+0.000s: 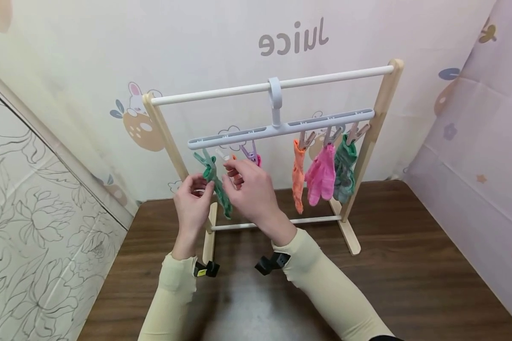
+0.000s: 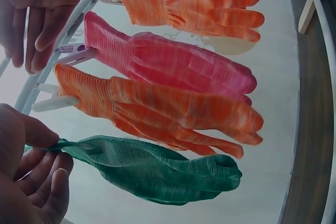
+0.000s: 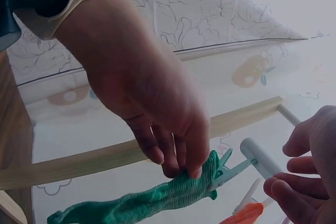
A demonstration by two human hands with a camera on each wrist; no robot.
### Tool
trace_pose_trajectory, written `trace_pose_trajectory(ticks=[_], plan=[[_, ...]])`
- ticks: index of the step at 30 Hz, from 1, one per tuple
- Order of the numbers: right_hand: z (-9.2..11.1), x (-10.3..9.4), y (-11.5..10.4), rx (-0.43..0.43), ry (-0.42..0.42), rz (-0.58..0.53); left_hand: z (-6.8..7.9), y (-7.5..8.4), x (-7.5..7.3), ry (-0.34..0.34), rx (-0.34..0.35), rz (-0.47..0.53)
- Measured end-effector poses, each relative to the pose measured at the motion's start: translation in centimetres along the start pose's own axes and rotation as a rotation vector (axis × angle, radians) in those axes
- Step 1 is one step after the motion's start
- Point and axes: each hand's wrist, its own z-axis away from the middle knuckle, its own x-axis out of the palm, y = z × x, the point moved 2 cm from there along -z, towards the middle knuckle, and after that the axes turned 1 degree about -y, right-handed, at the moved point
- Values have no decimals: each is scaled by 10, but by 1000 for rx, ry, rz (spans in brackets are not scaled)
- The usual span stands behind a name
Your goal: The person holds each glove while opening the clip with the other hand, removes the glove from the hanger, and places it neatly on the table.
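Observation:
A green knitted glove (image 2: pixel 163 169) hangs by its cuff from a green clothespin (image 3: pixel 231 170) at the left end of a pale blue clip hanger (image 1: pixel 239 137). My left hand (image 1: pixel 193 199) pinches the cuff just below the pin, between thumb and fingers. My right hand (image 1: pixel 256 192) hovers to the right of that glove, near the hanger, its fingers loosely bent with nothing between them. Beside the green glove hang an orange glove (image 2: pixel 173 108) and a pink glove (image 2: pixel 178 64), each on its own clothespin; my right hand partly hides them in the head view.
A wooden rack with a white top bar (image 1: pixel 333 76) carries the hanger and stands on a brown table (image 1: pixel 409 284). Another orange glove (image 1: pixel 298 180), pink glove (image 1: pixel 322 175) and green glove (image 1: pixel 344 170) hang on the right half. Printed curtains (image 1: pixel 222 42) enclose the back and sides.

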Motion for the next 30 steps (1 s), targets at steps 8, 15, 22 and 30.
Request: trace_pose_trajectory(ticks=[8,15,22,30], plan=[[-5,6,1,-13,-20,24,4,30,0,-1,15,-7],[-6,13,3,12,-64,49,7,29,0,11,8,-10],[-12,20,2,17,-88,56,9,28,-3,-20,42,8],[-20,25,1,8,-95,100,7,28,-5,-43,110,11]])
